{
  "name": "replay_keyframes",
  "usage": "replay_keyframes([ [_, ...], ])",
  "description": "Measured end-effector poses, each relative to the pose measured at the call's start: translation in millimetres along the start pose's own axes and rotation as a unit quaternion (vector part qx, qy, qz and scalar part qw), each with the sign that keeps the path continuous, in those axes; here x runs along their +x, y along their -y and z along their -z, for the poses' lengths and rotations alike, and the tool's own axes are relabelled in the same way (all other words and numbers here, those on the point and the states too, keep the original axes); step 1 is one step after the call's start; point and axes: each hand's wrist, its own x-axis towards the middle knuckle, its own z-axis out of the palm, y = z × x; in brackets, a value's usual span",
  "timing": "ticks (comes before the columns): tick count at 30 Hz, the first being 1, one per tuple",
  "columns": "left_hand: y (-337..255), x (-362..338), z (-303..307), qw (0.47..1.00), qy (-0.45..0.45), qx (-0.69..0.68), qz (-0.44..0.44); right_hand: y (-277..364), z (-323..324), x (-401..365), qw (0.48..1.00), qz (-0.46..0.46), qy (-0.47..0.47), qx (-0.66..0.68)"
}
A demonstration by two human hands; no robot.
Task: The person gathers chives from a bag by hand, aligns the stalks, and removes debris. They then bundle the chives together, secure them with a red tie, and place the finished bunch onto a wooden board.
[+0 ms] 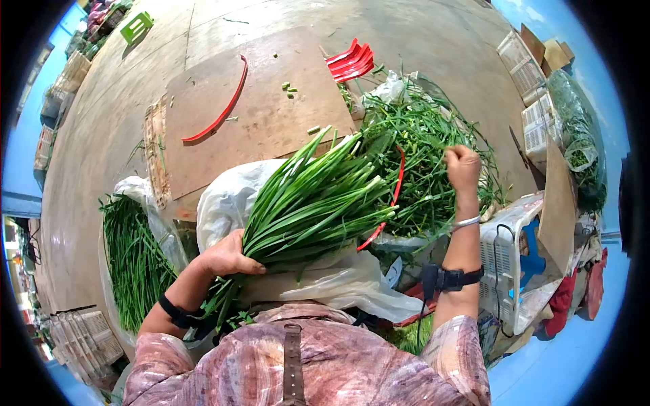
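A large bunch of long green leafy stalks [308,203] lies across white plastic over my lap, its pale ends pointing up and right. My left hand [232,256] is wrapped round its lower left part, thumb on top. To the right, my right hand [463,166] is raised over a heap of loose green trimmings [430,128], its fingers curled together; whether a scrap is between them is too small to tell. A curved red strip [399,183] runs between the bunch and the heap.
A brown board [271,101] ahead bears another red strip [227,111] and small cut pieces. Red strips [351,62] are stacked at its far corner. More green stalks [135,264] fill a bag at left. A white crate [501,271] stands at right.
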Motion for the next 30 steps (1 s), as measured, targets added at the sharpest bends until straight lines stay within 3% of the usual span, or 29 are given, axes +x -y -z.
replay_keyframes([
  [2, 4, 2, 2, 1.000, 0.001, 0.008, -0.006, -15, 10, 0, 0.967, -0.076, -0.013, -0.241],
  [3, 5, 2, 2, 1.000, 0.000, 0.016, -0.009, -3, 13, -8, 0.955, -0.082, -0.002, -0.286],
  [5, 2, 2, 1, 1.000, -0.001, 0.007, 0.000, 9, -5, -17, 0.950, 0.036, -0.032, -0.309],
  [6, 0, 3, 0, 1.000, -0.002, -0.001, 0.009, 39, -8, -18, 0.986, 0.025, 0.067, -0.151],
  [7, 0, 3, 0, 1.000, 0.000, 0.001, 0.012, 66, -15, -22, 0.981, -0.064, 0.178, 0.030],
  [9, -1, 4, 1, 1.000, -0.005, 0.020, 0.017, 89, -35, -25, 0.887, -0.062, 0.390, 0.240],
  [10, -2, 2, 2, 1.000, -0.005, 0.022, 0.014, 90, -58, -28, 0.870, 0.007, 0.413, 0.270],
  [12, -8, -6, 4, 0.994, -0.077, 0.067, -0.029, 100, -58, -38, 0.847, -0.040, 0.420, 0.322],
  [14, -39, -21, -2, 0.992, -0.090, -0.057, -0.065, 135, -12, -46, 0.831, -0.034, 0.380, 0.405],
  [16, -28, -21, 9, 0.992, -0.092, 0.028, -0.080, 155, 2, -50, 0.756, -0.018, 0.334, 0.563],
  [17, -3, -21, 14, 0.990, -0.112, -0.080, 0.008, 147, -9, -43, 0.785, -0.023, 0.366, 0.500],
  [18, 6, -16, 23, 0.993, -0.058, -0.085, 0.059, 134, -26, -37, 0.812, -0.024, 0.388, 0.435],
  [19, -7, -14, 16, 0.992, -0.062, -0.105, 0.044, 132, -34, -42, 0.775, -0.068, 0.411, 0.475],
  [22, 0, -19, 10, 0.985, -0.067, -0.140, 0.071, 115, -31, -55, 0.765, -0.106, 0.382, 0.508],
  [24, 7, -16, 17, 0.981, -0.032, -0.176, 0.077, 113, -24, -57, 0.790, -0.109, 0.372, 0.475],
  [27, 1, -13, 18, 0.987, -0.007, -0.143, 0.069, 120, -9, -58, 0.912, 0.002, 0.331, 0.243],
  [30, -1, -11, 17, 0.990, -0.007, -0.111, 0.083, 109, -6, -58, 0.942, 0.072, 0.280, 0.169],
])
